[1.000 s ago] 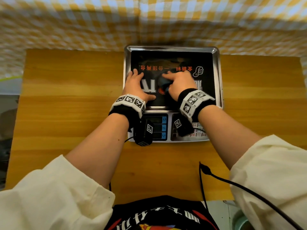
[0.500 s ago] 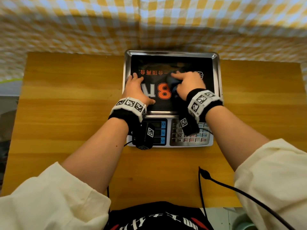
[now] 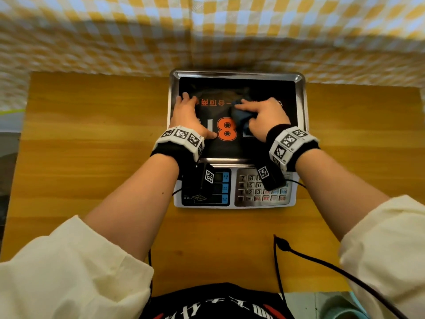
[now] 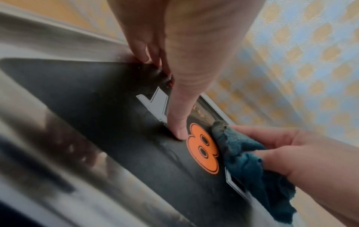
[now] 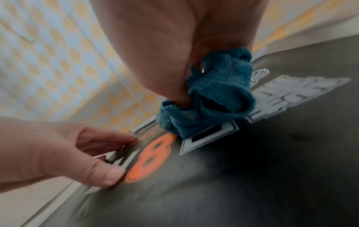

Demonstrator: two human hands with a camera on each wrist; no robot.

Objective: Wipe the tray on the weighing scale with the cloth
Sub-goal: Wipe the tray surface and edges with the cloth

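Note:
A steel tray [image 3: 301, 104] with a black printed sheet and an orange 8 [image 3: 226, 130] sits on the weighing scale [image 3: 234, 203]. My right hand [image 3: 264, 118] grips a bunched dark teal cloth [image 3: 241, 117] and presses it on the tray's middle, just right of the 8. The cloth [image 4: 250, 167] shows in the left wrist view and the cloth [image 5: 209, 95] in the right wrist view, crumpled under the fingers. My left hand [image 3: 188, 116] lies flat on the tray's left side, fingers straight, thumb [image 4: 178, 122] beside the 8.
The scale stands at the far middle of a wooden table [image 3: 92, 157], with its keypad [image 3: 259, 187] facing me. A yellow checked curtain [image 3: 207, 31] hangs right behind the tray. A black cable [image 3: 310, 256] runs across the table's near right.
My right hand slid the cloth from the tray's centre toward the right and a little away from me, uncovering the orange 8. The left hand stayed pressed on the left side.

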